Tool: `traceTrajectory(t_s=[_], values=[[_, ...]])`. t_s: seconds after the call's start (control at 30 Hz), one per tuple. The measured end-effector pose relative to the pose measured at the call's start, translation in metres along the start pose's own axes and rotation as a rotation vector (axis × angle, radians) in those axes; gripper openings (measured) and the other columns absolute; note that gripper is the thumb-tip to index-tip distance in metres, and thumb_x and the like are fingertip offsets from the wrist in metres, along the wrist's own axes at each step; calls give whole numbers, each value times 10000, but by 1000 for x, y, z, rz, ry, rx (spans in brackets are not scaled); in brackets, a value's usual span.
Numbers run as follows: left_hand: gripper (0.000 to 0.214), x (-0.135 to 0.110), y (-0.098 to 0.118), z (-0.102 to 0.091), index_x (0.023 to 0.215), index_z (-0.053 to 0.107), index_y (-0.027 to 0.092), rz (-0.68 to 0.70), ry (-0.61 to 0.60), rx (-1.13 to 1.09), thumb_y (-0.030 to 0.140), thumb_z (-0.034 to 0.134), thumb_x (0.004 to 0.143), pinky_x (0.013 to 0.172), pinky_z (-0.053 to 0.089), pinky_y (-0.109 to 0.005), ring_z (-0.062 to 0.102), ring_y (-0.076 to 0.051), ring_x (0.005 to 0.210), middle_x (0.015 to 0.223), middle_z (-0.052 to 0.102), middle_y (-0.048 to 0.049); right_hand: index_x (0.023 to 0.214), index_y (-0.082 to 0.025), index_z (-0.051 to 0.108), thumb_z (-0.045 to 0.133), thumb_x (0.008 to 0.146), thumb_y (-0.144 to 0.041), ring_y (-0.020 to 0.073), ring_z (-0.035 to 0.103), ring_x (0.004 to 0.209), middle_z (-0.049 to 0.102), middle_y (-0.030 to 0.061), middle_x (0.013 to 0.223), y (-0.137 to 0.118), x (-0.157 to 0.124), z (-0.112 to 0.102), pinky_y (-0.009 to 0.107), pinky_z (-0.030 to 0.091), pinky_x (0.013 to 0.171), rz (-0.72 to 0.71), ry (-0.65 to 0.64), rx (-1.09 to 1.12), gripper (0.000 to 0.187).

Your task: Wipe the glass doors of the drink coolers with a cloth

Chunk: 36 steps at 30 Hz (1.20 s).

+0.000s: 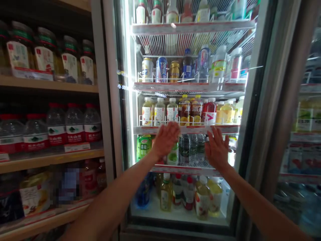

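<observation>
Clear glass cooler door (pixel 190 43), upright

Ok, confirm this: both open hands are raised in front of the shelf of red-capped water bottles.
Wrong. In the head view the left hand and right hand, both open, are raised in front of the fridge; the water bottles sit further left.

Hard white glare off the vertical light strip (pixel 130 67) inside the cooler (pixel 190 27), wooden shelves (pixel 50 87) at left dim and shadowed, left hand (pixel 165 139) and right hand (pixel 217 149) backlit, reflection streaks on the glass door (pixel 253 68), pixelated patch (pixel 66 184) lower left, edges bowed, right side soft and smeared.
</observation>
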<state>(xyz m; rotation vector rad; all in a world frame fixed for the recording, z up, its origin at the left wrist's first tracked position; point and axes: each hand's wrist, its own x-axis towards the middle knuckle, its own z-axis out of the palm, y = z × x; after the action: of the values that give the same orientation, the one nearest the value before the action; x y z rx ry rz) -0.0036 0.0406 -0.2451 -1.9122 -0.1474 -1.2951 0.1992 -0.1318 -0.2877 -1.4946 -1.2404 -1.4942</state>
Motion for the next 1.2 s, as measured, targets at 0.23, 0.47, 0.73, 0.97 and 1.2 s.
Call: traceTrajectory(t_s=[0.23, 0.47, 0.73, 0.97, 1.2], values=[[517, 33, 19, 4, 1404, 276, 143, -297, 68, -28, 254, 353, 905, 1136, 128, -504, 54, -249, 1405, 1476, 284, -123, 1441, -235, 191, 421, 874, -230, 230, 225, 1378, 268, 97, 1485, 9, -1, -9, 476, 167, 1103, 21, 28, 3, 612], [510, 42, 45, 9, 1389, 296, 188, 211, -70, -84, 222, 386, 888, 1151, 154, -430, 102, -193, 1404, 1480, 299, -47, 1443, -233, 184, 408, 886, -239, 227, 245, 1371, 278, 101, 1481, 28, -9, -18, 465, 174, 1105, 10, 5, -26, 601], [462, 67, 83, 25, 1359, 343, 175, 356, 22, -67, 237, 355, 901, 1149, 166, -400, 185, -185, 1388, 1470, 321, -52, 1441, -245, 195, 412, 891, -258, 229, 262, 1364, 301, 106, 1470, 57, -20, -26, 477, 176, 1102, 63, 16, -66, 590], [486, 103, 101, 30, 1374, 333, 129, 149, -46, -138, 252, 332, 904, 1135, 175, -473, 156, -259, 1392, 1487, 274, -87, 1431, -231, 227, 422, 888, -256, 240, 296, 1349, 333, 123, 1452, 76, -27, -34, 486, 211, 1087, 108, 34, -109, 577], [485, 131, 112, 32, 1374, 330, 129, 158, -49, -148, 251, 330, 905, 1139, 168, -465, 179, -241, 1388, 1477, 296, -81, 1443, -246, 188, 405, 898, -257, 241, 287, 1353, 331, 121, 1453, 90, -27, -46, 493, 219, 1087, 115, 63, -142, 587]])
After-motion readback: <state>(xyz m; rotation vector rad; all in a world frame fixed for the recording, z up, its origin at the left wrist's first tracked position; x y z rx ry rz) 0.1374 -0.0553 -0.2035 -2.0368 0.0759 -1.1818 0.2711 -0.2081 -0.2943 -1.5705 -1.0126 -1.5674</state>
